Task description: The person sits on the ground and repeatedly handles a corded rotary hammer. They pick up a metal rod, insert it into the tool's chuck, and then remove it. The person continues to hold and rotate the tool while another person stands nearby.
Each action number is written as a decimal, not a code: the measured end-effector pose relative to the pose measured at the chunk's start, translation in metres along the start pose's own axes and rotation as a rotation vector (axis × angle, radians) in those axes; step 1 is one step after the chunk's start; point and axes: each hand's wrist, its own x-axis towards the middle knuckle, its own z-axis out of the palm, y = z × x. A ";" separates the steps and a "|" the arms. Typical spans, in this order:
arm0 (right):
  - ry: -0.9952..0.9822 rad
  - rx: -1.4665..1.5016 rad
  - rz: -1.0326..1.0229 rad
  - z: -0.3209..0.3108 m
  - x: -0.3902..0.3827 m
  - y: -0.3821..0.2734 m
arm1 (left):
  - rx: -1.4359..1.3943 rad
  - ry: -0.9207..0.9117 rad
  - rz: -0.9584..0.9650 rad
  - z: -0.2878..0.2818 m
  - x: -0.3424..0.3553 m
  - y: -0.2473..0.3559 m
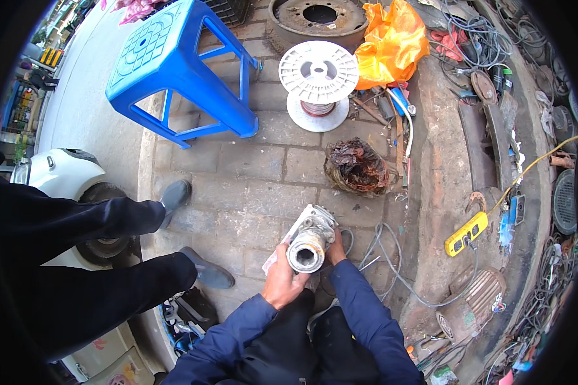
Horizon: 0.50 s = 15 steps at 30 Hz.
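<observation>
Both my hands hold a worn grey metal housing (314, 230) above the brick paving, in front of my knees. Its round, hollow end faces up toward me, and the blockier cast part points away. My left hand (282, 280) closes around the left side, near the round end. On the opposite side my right hand (334, 250) grips it, with some fingers hidden behind the metal. A grey cable (392, 260) lies on the ground right of my right hand. Farther ahead sits a crumpled dark bag (359, 168) holding reddish-brown grease-like stuff.
A blue plastic stool (173, 70), a white wire spool (318, 70), a rusty wheel rim (282, 22) and an orange bag (395, 42) stand ahead. At right are a yellow power strip (467, 233) and a ribbed motor casing (485, 295). Another person's shoes (209, 269) are at left.
</observation>
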 end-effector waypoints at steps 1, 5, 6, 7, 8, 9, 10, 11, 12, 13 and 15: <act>-0.003 -0.069 -0.012 0.001 0.000 -0.002 | 0.023 0.031 0.028 -0.001 -0.001 0.000; -0.016 -0.077 -0.070 0.006 -0.002 -0.012 | -0.007 0.015 -0.033 -0.006 -0.004 0.002; -0.033 -0.015 -0.043 0.006 -0.003 -0.015 | -0.003 -0.003 -0.043 -0.007 -0.004 0.002; -0.055 0.007 -0.098 0.006 -0.004 -0.018 | -0.002 -0.005 -0.041 -0.007 -0.004 0.002; -0.036 0.039 0.016 0.007 -0.006 -0.020 | -0.017 0.005 -0.028 -0.007 -0.005 0.001; -0.037 0.066 0.046 0.006 -0.007 -0.022 | -0.005 -0.020 -0.056 -0.007 -0.005 0.001; -0.039 0.141 0.078 0.006 -0.008 -0.023 | -0.007 -0.032 -0.074 -0.007 -0.007 0.000; -0.083 0.198 0.026 0.005 -0.008 -0.023 | -0.020 -0.013 -0.068 -0.006 -0.007 -0.001; -0.040 0.156 0.091 0.005 -0.009 -0.023 | -0.033 -0.042 -0.091 -0.005 -0.008 -0.003; -0.040 0.153 0.092 0.005 -0.009 -0.022 | -0.046 -0.047 -0.100 -0.004 -0.009 -0.004; -0.038 0.121 0.072 0.005 -0.008 -0.018 | -0.041 -0.001 -0.036 -0.002 -0.012 -0.004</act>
